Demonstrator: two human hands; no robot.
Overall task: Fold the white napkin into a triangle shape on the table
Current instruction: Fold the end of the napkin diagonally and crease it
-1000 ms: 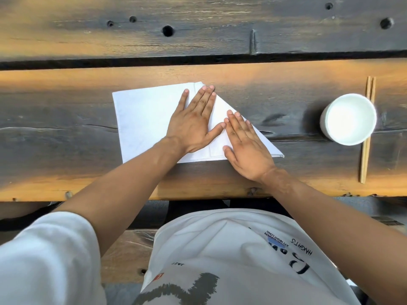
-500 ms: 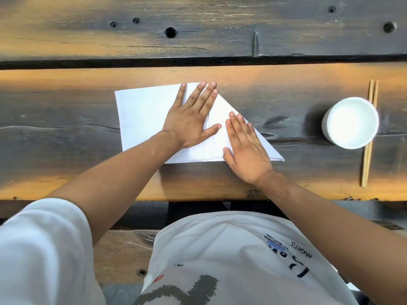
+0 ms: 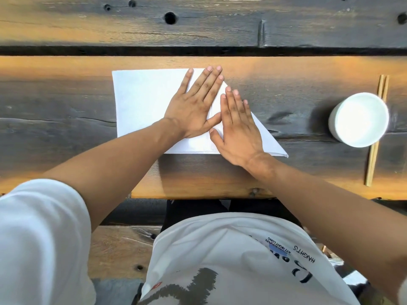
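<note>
Both hands flat on white napkin (image 3: 145,102), partly folded w/ slanted right edge.
Right hand (image 3: 239,130) nearest, fingers straight, pressing the fold; left hand (image 3: 193,106) just beside, splayed flat; tabletop (image 3: 66,133) under napkin; cup (image 3: 359,119) & chopsticks (image 3: 374,155) well right.

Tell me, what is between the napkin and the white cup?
Nothing: the head view shows only bare dark table between the napkin and the white cup.

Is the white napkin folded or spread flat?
Folded. The white napkin has a slanted right edge, with both hands, left hand and right hand, pressing it flat.
</note>
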